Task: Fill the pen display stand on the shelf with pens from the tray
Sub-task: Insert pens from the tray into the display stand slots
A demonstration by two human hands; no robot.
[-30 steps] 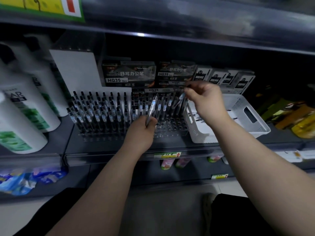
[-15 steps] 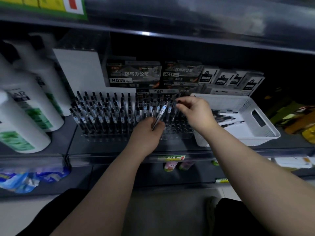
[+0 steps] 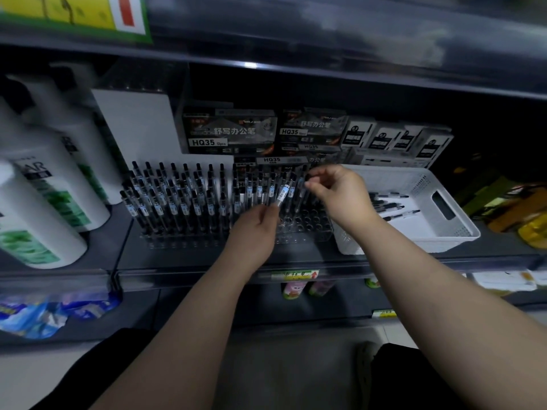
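The clear pen display stand [image 3: 305,229] sits on the shelf [image 3: 189,258], mostly filled, empty holes at its right end. The left hand [image 3: 254,232] pinches a labelled pen [image 3: 283,196] tilted above those holes; the right hand [image 3: 340,193] pinches the top of a standing pen [image 3: 301,187], beside the white tray [image 3: 444,232] of loose pens [image 3: 390,205]

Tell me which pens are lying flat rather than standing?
The few pens in the white tray to the right lie on their sides. All those in the stand are upright in its holes.
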